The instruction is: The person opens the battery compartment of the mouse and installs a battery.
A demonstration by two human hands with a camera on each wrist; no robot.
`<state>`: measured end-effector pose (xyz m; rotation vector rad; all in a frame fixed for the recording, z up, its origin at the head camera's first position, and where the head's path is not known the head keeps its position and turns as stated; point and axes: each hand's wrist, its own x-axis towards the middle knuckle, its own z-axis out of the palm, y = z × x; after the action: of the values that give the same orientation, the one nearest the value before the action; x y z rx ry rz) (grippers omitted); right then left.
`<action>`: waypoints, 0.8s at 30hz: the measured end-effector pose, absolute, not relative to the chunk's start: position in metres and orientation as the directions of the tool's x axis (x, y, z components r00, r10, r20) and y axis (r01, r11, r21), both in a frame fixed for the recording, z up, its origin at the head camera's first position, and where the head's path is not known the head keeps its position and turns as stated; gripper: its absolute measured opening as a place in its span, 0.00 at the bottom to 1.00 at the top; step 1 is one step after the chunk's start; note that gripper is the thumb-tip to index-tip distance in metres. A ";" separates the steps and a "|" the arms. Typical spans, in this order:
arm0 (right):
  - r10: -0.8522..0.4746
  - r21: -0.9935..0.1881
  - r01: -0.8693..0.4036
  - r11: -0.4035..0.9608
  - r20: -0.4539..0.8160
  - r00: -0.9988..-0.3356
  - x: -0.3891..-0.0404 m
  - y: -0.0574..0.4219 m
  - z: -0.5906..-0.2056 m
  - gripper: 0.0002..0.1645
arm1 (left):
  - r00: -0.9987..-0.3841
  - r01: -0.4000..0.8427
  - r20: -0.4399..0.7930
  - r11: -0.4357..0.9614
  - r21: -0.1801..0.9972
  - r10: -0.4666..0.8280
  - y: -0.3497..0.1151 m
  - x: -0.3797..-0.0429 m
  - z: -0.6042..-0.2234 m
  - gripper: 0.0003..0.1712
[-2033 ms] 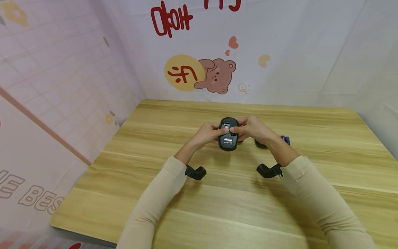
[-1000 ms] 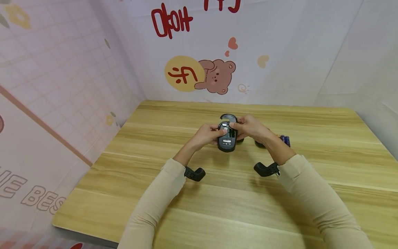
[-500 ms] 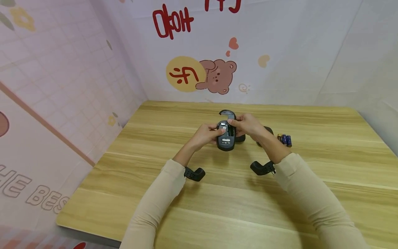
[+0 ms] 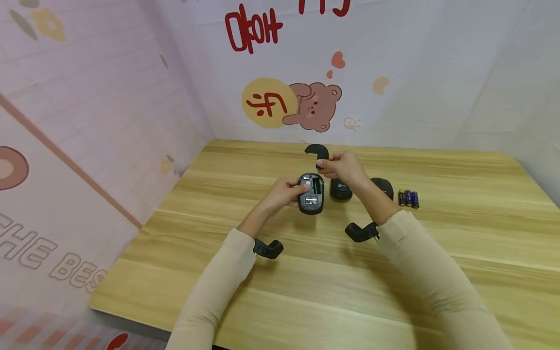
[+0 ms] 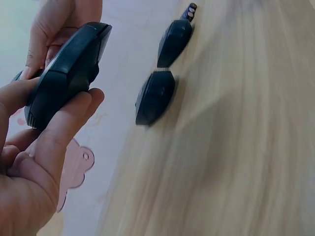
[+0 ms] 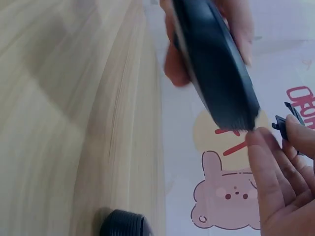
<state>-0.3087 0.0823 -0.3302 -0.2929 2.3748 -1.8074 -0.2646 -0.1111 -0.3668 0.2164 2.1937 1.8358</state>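
My left hand point(image 4: 282, 193) grips a black computer mouse point(image 4: 311, 206), its underside turned toward the head camera. The thumb lies across that underside, beside a bare battery slot and a white label. In the left wrist view the mouse point(image 5: 69, 73) is seen from its side, above the table, with fingers around it. My right hand point(image 4: 345, 167) pinches the curved black battery cover point(image 4: 321, 150) between thumb and fingers, just above and apart from the mouse. In the right wrist view only part of the cover point(image 6: 281, 125) shows past the fingertips.
Two more black mice stand on the wooden table point(image 4: 271, 301): one mouse point(image 4: 340, 189) just right of the held one, another mouse point(image 4: 382, 185) partly behind my right forearm. Right of them lie several small batteries point(image 4: 409, 198). A printed backdrop point(image 4: 415, 73) rises behind the table.
The battery cover has slid up off the mouse and come away in my right hand, baring the slot. My left hand has moved the mouse slightly left and down.
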 end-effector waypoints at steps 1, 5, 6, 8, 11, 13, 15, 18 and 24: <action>-0.236 -0.970 -0.069 0.233 0.012 -0.972 -0.311 0.080 -0.331 0.17 | -0.954 -0.064 -0.115 0.190 0.980 0.275 -0.116 -0.263 -0.367 0.22; -0.210 -0.987 -0.035 0.158 0.001 -0.978 -0.321 0.071 -0.335 0.15 | -0.964 -0.093 -0.136 0.189 0.977 0.228 -0.135 -0.257 -0.369 0.22; -0.203 -0.989 -0.021 0.146 -0.009 -0.979 -0.324 0.068 -0.336 0.14 | -0.966 -0.099 -0.139 0.188 0.977 0.218 -0.140 -0.255 -0.369 0.22; -0.202 -0.991 0.004 0.136 -0.032 -0.979 -0.328 0.063 -0.341 0.12 | -0.969 -0.115 -0.151 0.183 0.976 0.195 -0.149 -0.250 -0.369 0.22; -0.207 -0.986 0.026 0.163 -0.060 -0.976 -0.334 0.054 -0.350 0.10 | -0.974 -0.118 -0.151 0.186 0.975 0.170 -0.160 -0.244 -0.369 0.22; -0.204 -0.979 0.041 0.201 -0.082 -0.975 -0.337 0.049 -0.357 0.11 | -0.977 -0.117 -0.147 0.187 0.975 0.157 -0.168 -0.241 -0.368 0.23; -0.197 -0.966 0.056 0.253 -0.108 -0.974 -0.339 0.044 -0.365 0.12 | -0.980 -0.115 -0.142 0.184 0.976 0.142 -0.175 -0.237 -0.368 0.23; -0.182 -0.933 0.065 0.355 -0.137 -0.974 -0.341 0.039 -0.377 0.13 | -0.984 -0.117 -0.139 0.176 0.977 0.114 -0.185 -0.233 -0.367 0.23; -0.200 -0.851 0.027 0.524 -0.154 -0.968 -0.343 0.030 -0.396 0.24 | -0.988 -0.119 -0.134 0.167 0.979 0.082 -0.195 -0.229 -0.364 0.23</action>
<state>-0.3428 0.0300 -0.3956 -0.1460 2.5324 -1.4202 -0.2291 -0.1952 -0.3645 -0.0366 2.2761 1.9318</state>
